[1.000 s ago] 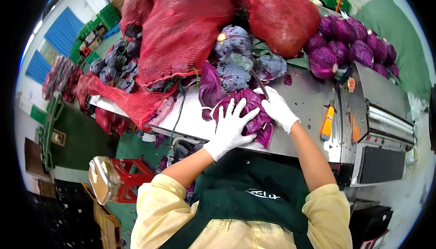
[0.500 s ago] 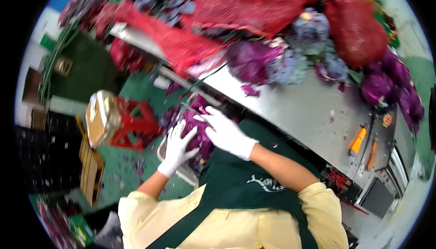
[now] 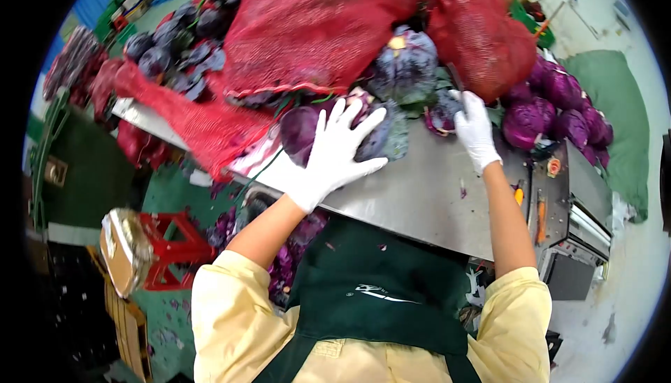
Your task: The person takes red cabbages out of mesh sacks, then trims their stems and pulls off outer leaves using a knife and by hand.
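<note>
Our left hand is spread wide, its thumb well out, over a purple cabbage whose smooth side shows just left of the fingers. For a sure hold, we do best to curl those fingers around the far side, press with the palm, and avoid pinching loose outer leaves. Our right hand is closed around what looks like a knife, well apart from the left; keeping the blade there spares our fingers while we grip.

The cabbage is round, so we find no clear long axis; a pale patch by our left fingertips may be its stem end, facing away from us, but the hand hides much. The knife's long axis runs forward from our right hand, tip away from us.
</note>
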Tool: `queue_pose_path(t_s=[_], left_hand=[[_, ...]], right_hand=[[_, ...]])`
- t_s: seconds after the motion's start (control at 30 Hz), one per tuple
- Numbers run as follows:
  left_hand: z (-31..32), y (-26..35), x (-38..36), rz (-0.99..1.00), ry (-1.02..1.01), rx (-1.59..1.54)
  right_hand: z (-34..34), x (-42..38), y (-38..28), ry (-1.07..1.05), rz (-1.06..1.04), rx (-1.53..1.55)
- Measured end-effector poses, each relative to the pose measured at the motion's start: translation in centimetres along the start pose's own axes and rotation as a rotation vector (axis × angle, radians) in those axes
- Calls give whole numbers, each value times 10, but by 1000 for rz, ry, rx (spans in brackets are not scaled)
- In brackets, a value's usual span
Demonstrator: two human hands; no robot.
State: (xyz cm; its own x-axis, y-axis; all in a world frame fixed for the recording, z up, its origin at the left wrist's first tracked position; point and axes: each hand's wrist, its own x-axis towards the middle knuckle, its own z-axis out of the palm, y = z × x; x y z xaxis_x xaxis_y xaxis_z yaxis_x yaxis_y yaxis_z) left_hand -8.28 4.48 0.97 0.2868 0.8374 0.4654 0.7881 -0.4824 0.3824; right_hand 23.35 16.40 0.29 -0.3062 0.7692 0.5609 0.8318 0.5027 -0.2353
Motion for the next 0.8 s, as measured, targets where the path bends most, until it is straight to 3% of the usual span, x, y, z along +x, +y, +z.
queue_pose_path(t_s=[0.07, 0.1, 0.13, 0.2, 0.27, 0.33, 0.4, 0.47, 0.53, 0.6, 0.63, 0.67, 0.7, 0.73, 0.8], left_hand=[[38, -8, 20, -19, -176, 119], [43, -11, 20, -22, -319, 137], [41, -7, 14, -8, -332, 179], [28, -11, -28, 46, -361, 225], [13, -3, -47, 25, -387, 229], [-25, 15, -104, -54, -439, 273], [-48, 19, -148, -177, -431, 274], [-52, 11, -178, -286, -398, 213], [-77, 10, -234, -504, -475, 444], [-89, -13, -286, -698, -472, 308], [-96, -18, -296, -721, -482, 356], [-97, -16, -307, -758, -492, 387], [-111, -22, -300, -919, -535, 260], [-98, -35, -306, -874, -172, 4], [-107, 3, -197, -897, 95, -400]], right_hand=[[32, -15, 28, 71, 27, 54], [17, -15, 19, -135, 24, 75], [15, -23, 8, -296, 218, 275], [17, -48, -7, -299, 76, 257], [10, -55, -32, -319, 143, 416], [17, -78, -90, -288, 11, 385], [25, -91, -152, -371, 129, 275], [-8, -70, -205, -655, 268, 430], [18, -102, -258, -591, 95, 1058], [24, -96, -267, -537, 27, 1146], [16, -83, -255, -668, 222, 1047], [17, -82, -249, -602, 126, 1056], [22, -54, -216, -359, 186, 1171], [27, -26, -184, -110, 213, 1258], [-7, 31, -122, 51, 483, 1083]])
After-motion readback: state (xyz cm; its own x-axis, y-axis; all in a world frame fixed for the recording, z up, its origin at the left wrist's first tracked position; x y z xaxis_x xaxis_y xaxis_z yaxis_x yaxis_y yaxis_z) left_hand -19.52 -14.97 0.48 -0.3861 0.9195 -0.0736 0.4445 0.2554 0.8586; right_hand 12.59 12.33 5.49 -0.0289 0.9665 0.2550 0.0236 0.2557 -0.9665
